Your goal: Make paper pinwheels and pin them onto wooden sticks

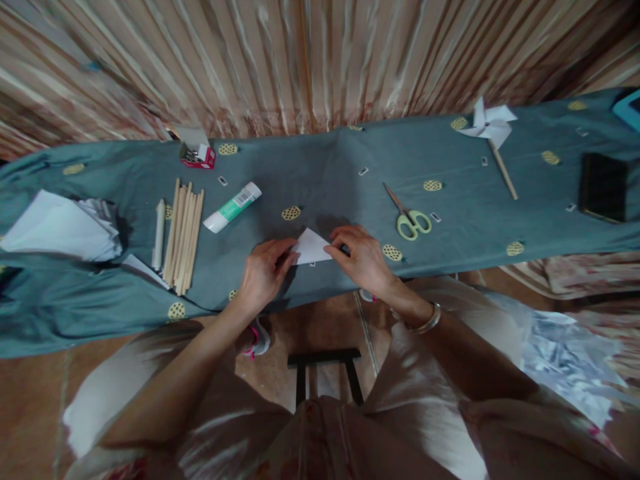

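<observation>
A small white paper triangle (311, 247), its peak pointing away from me, is held between my two hands just above the teal cloth. My left hand (265, 272) pinches its left corner between thumb and fingers. At the right corner, my right hand (363, 259) grips the paper the same way, a bracelet on that wrist. Green-handled scissors (407, 217) lie to the right of my right hand. Beyond my left hand is a white and green tube (233, 207), lying at a slant.
Wooden sticks (184, 239), a white stick (159, 235), a red box (199, 157) and stacked white paper (57, 227) are on the left. A paper pinwheel (489, 127) and dark phone (603, 187) lie right. A pleated curtain (310, 60) hangs behind the cloth-covered table (320, 170).
</observation>
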Demonstrator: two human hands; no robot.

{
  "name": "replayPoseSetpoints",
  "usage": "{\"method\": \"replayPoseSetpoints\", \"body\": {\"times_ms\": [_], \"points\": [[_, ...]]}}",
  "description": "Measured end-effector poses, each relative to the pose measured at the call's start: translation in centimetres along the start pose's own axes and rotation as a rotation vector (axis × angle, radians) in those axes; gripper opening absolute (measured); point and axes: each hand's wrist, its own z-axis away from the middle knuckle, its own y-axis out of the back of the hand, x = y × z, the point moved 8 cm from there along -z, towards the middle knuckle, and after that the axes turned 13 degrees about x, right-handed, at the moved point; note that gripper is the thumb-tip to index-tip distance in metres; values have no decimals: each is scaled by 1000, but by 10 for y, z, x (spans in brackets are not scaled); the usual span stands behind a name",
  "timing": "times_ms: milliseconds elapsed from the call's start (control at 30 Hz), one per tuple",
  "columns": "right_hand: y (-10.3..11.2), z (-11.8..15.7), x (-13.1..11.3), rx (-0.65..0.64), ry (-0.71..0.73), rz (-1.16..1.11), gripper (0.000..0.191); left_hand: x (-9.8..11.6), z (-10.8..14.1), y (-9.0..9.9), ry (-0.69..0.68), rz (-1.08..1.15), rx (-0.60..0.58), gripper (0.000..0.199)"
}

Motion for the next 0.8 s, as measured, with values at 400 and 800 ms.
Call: {"method": "replayPoseSetpoints", "body": {"times_ms": [400, 800], "points": [[-3, -5, 2, -50, -51, 24, 21, 6, -4, 1, 4, 16, -34, 31], [-4, -5, 2, -49, -47, 51, 21, 4, -5, -1, 5, 9, -38, 30]]}}
